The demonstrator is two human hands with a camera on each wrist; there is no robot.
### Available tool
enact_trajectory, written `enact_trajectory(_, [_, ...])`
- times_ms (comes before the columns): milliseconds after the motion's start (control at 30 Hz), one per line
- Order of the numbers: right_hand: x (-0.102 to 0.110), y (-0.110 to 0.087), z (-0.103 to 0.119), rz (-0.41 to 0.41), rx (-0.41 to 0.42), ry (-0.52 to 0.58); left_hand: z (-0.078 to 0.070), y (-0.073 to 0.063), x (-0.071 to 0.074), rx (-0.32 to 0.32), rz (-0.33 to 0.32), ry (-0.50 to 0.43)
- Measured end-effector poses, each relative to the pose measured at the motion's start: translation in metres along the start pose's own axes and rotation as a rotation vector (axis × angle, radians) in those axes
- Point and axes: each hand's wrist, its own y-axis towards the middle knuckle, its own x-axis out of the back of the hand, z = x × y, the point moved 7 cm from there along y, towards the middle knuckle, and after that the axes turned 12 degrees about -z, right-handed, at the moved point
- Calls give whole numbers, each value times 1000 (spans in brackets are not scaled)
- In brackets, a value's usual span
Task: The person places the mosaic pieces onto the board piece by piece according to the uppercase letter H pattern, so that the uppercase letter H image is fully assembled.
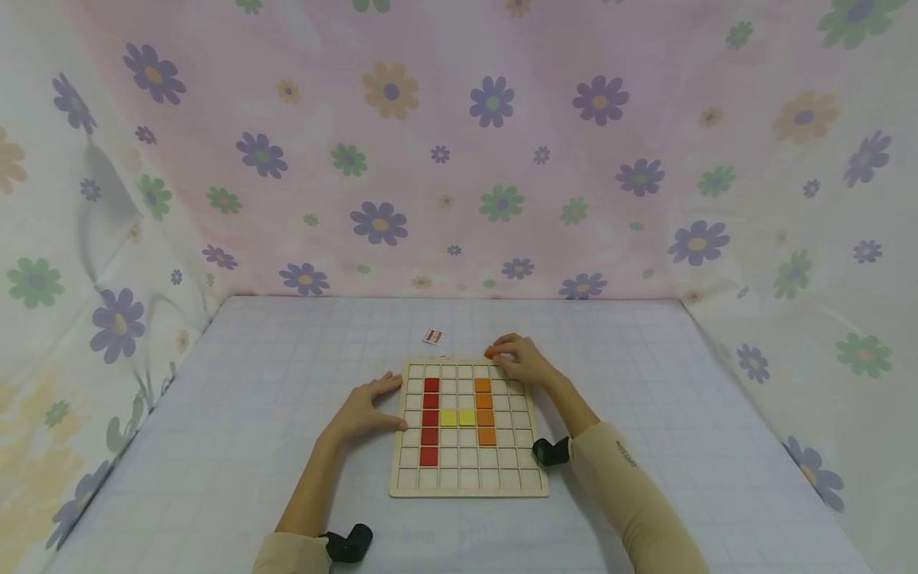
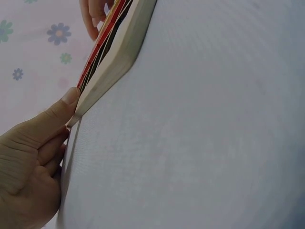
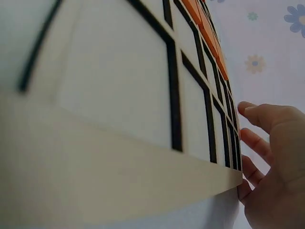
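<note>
A wooden grid board (image 1: pixel 449 478) lies flat on the table. Red square tiles (image 1: pixel 429 418) fill part of one column near its left side, and orange square tiles (image 1: pixel 484 418) part of another further right. Two yellow tiles (image 1: pixel 457 418) sit side by side between the columns. My left hand (image 1: pixel 362 408) rests against the board's left edge, thumb and fingers spread; the left wrist view shows the thumb (image 2: pixel 62 106) at the wooden rim. Just over the board's far edge, my right hand (image 1: pixel 525 360) pinches a loose orange tile (image 1: pixel 491 351) between thumb and fingertips.
A small printed card (image 1: pixel 433 336) lies beyond the board's far edge. Grid-patterned pale cloth (image 1: pixel 215 446) covers the table. Flowered curtains (image 1: pixel 459 159) hang behind and at both sides. A black wrist device (image 1: pixel 551 452) overlaps the board's right edge in the head view.
</note>
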Motion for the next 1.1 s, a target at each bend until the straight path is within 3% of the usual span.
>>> enact_trajectory(433, [16, -8, -8, -41, -52, -203, -4, -1, 2, -46, 2, -28])
enact_trajectory(667, [18, -7, -13, -93, -140, -117, -4, -2, 2, -23, -1, -27])
enact_trajectory(767, [16, -4, -13, -95, -105, -72, -3, -2, 3, -19, -2, -24])
enact_trajectory(967, [7, 2, -9, -27, 95, -63, -3, -2, 2, -21, 2, -21])
enact_trajectory(1100, [8, 1, -8, -31, 134, -23, -3, -2, 2, -31, 6, -27])
